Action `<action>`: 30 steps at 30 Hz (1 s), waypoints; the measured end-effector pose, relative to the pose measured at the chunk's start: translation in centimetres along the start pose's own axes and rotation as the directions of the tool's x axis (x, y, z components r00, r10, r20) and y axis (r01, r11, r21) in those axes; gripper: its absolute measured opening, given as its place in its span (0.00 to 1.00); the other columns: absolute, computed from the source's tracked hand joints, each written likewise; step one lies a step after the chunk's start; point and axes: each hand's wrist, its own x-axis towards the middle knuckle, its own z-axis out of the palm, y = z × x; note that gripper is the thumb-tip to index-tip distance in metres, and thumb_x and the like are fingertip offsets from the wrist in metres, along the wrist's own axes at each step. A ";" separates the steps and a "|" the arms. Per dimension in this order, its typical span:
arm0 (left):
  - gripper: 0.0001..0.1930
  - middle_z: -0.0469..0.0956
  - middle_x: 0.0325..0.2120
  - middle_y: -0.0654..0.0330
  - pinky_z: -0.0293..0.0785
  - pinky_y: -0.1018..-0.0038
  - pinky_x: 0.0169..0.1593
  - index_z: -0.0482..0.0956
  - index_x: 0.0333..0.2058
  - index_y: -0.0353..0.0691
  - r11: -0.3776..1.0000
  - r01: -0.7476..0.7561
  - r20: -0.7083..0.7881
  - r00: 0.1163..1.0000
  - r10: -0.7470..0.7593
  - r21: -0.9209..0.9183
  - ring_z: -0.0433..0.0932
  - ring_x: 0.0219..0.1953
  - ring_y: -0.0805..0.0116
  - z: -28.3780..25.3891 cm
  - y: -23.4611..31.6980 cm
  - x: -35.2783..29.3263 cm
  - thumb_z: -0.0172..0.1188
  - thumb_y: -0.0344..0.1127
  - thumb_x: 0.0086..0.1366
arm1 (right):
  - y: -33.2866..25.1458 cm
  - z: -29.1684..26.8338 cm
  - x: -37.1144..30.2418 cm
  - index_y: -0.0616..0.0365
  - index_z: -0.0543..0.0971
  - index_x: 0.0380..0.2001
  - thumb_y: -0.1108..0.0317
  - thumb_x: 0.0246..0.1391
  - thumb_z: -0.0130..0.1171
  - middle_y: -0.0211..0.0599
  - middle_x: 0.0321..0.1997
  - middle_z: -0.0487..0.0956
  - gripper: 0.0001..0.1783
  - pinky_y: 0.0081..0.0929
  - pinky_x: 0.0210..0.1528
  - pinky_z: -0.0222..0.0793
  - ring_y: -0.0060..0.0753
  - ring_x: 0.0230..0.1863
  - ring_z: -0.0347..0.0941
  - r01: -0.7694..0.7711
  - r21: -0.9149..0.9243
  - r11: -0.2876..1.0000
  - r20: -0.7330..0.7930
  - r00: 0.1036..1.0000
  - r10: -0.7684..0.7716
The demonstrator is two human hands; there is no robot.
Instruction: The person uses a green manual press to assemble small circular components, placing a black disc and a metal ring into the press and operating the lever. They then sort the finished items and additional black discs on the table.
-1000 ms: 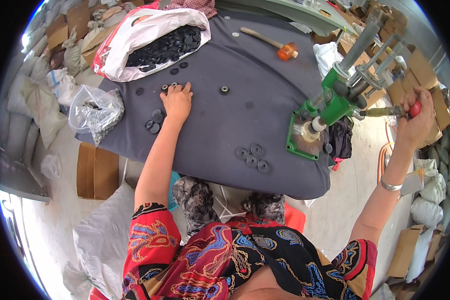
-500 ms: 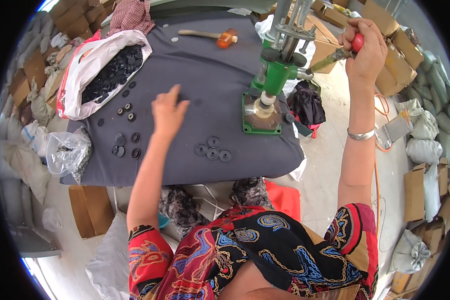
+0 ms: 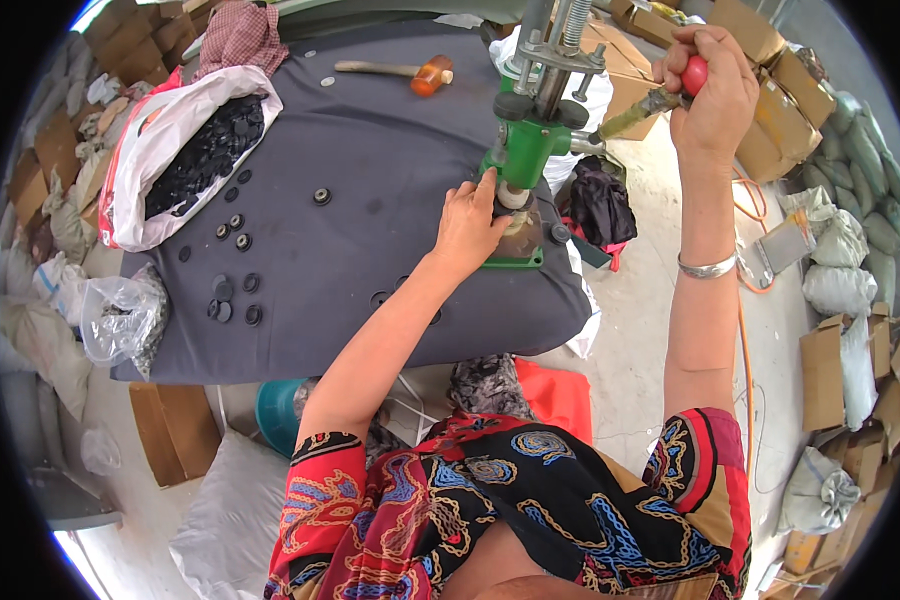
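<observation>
- what fills the frame?
- a table (image 3: 370, 125) under grey cloth, with a green hand press (image 3: 530, 150) standing on its right side, the work centred there.
- which way does the press point?
- its column stands upright, the long axis vertical, the ram (image 3: 513, 196) facing down over the base; the lever (image 3: 630, 118) slants up and out to the right.
- and the person's hands?
- the left hand (image 3: 466, 225) reaches to the press, index finger and thumb spread apart beside the ram; whether the fingertips pinch a part cannot be told. the right hand (image 3: 722, 98) has its fingers curled round the lever's red knob (image 3: 694, 76).
- the step, then?
- seemingly placing or steadying something beneath the ram. the next move likely calls for left fingers clear before any pull on the lever.
- the smallest items?
- dark round discs (image 3: 253, 315) lie at left; one metal-centred piece (image 3: 322, 196) sits alone between them and the press.
</observation>
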 end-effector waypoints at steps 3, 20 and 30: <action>0.37 0.78 0.34 0.53 0.67 0.62 0.48 0.64 0.58 0.31 1.000 0.028 -0.028 0.999 -0.028 -0.004 0.74 0.40 0.54 0.7 -0.2 0.1 0.69 0.32 0.50 | -0.5 0.4 -1.6 0.70 0.74 0.31 0.71 0.57 0.44 0.37 0.17 0.67 0.12 0.30 0.27 0.64 0.26 0.18 0.60 0.040 -0.033 0.999 0.021 0.999 -0.039; 0.37 0.81 0.40 0.49 0.73 0.63 0.50 0.65 0.57 0.30 0.979 0.099 -0.077 0.990 -0.114 -0.180 0.79 0.44 0.52 1.9 -0.7 0.4 0.69 0.28 0.47 | 0.4 -2.1 -13.6 0.66 0.71 0.29 0.71 0.59 0.44 0.39 0.17 0.70 0.09 0.32 0.27 0.65 0.28 0.18 0.62 0.328 0.080 0.941 0.091 0.938 -0.334; 0.36 0.78 0.46 0.48 0.69 0.61 0.55 0.63 0.59 0.32 0.983 0.119 0.010 0.993 -0.118 -0.141 0.75 0.50 0.50 -0.5 -0.3 -0.5 0.65 0.30 0.49 | 3.7 -4.7 -19.9 0.65 0.73 0.29 0.74 0.56 0.46 0.38 0.19 0.72 0.07 0.41 0.36 0.70 0.31 0.20 0.67 0.460 -0.105 0.882 0.263 0.868 -0.421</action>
